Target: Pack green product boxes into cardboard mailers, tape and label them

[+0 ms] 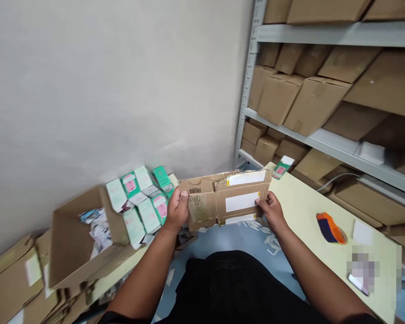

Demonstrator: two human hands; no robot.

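Forearms (pixel 145 279) meet flattened carton (pixel 222 200): open box (pixel 70 243) and green packs (pixel 140 198) left of it, tape dispenser (pixel 330 228) right of it; left hand (pixel 177 209) and right hand (pixel 272 211) clamp its ends, fingers curled.

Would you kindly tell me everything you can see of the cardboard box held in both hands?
The box is brown corrugated cardboard, creased and torn at its edges, seemingly flattened. It bears white labels, a small barcode and yellow marks. It is held in the air, long side level, broad face toward the camera. The left hand grips its left end, the right hand its right end.
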